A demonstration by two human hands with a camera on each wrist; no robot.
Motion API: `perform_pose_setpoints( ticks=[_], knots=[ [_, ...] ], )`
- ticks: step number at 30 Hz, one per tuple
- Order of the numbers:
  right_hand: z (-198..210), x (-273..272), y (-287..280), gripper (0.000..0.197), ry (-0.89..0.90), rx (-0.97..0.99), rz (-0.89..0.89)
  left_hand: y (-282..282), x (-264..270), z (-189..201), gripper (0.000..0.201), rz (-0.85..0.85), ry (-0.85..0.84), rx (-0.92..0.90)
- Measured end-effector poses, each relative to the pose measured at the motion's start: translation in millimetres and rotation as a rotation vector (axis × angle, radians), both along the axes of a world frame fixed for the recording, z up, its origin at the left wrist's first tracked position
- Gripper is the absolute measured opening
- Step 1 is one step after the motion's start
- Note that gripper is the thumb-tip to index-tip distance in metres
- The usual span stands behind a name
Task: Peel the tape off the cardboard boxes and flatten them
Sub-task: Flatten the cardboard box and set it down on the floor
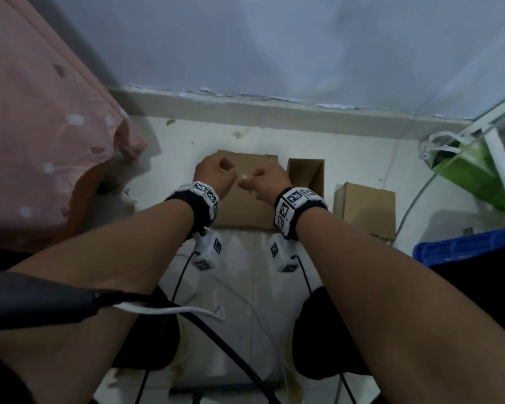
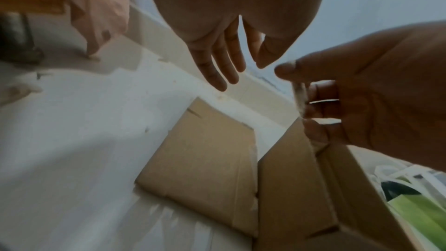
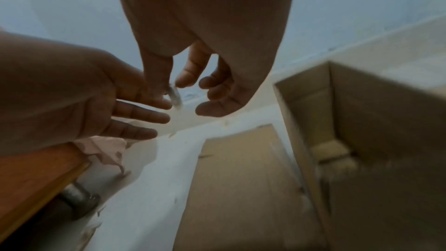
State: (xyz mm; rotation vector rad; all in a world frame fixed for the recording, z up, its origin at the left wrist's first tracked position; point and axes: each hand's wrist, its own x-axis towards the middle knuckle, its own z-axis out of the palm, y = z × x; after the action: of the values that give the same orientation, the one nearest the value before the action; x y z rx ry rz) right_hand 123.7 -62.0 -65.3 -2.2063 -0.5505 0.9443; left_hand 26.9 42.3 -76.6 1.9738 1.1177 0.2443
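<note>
Above the flattened box [image 1: 245, 211], only wrist views show right hand [image 3: 205, 75] pinching tape [image 3: 175, 96]; left hand [image 2: 224, 45] loose-fingered, holding nothing

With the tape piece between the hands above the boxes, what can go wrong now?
1. The small tape piece pinched by the right hand may stick to the fingers of the left hand, which are open beside it.
2. If dropped, it may land on the flattened box or in the open box and need picking again.
</note>
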Motion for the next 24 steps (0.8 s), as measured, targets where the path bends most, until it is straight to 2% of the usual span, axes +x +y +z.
perform_pose_setpoints(
  ticks=[4,7,8,9,11,13,15,17,20,22,24],
  knots=[
    [53,6,-17,0.042,-0.06,-0.009,0.159,1,-2,51,0.02,-0.103,-0.01,0.098],
    [83,5,-33,0.03,-0.031,-0.025,0.228,-5,-7,84,0.022,-0.212,-0.008,0.167],
    [94,2,-39,0.036,0.011,-0.05,0.266,-8,-9,95,0.023,-0.251,-0.001,0.188],
    [105,-2,-44,0.052,0.052,-0.127,0.339,-13,-10,106,0.025,-0.286,0.007,0.205],
    [127,-18,-56,0.075,0.148,-0.365,0.57,-23,-12,126,0.029,-0.342,0.033,0.232],
    [142,-34,-65,0.071,0.254,-0.49,0.726,-31,-13,141,0.032,-0.389,0.062,0.266],
    [149,-45,-76,0.067,0.355,-0.492,0.736,-37,-14,152,0.031,-0.453,0.075,0.278],
    [153,-53,-82,0.054,0.406,-0.427,0.669,-40,-16,160,0.027,-0.523,0.089,0.284],
    [155,-58,-86,0.031,0.285,-0.329,0.584,-47,-18,170,0.018,-0.613,0.118,0.306],
    [152,-52,-85,0.027,0.168,-0.284,0.53,-50,-16,176,0.015,-0.634,0.112,0.308],
    [151,-41,-86,0.026,0.137,-0.248,0.453,-52,-13,177,0.01,-0.633,0.106,0.297]
  ],
)
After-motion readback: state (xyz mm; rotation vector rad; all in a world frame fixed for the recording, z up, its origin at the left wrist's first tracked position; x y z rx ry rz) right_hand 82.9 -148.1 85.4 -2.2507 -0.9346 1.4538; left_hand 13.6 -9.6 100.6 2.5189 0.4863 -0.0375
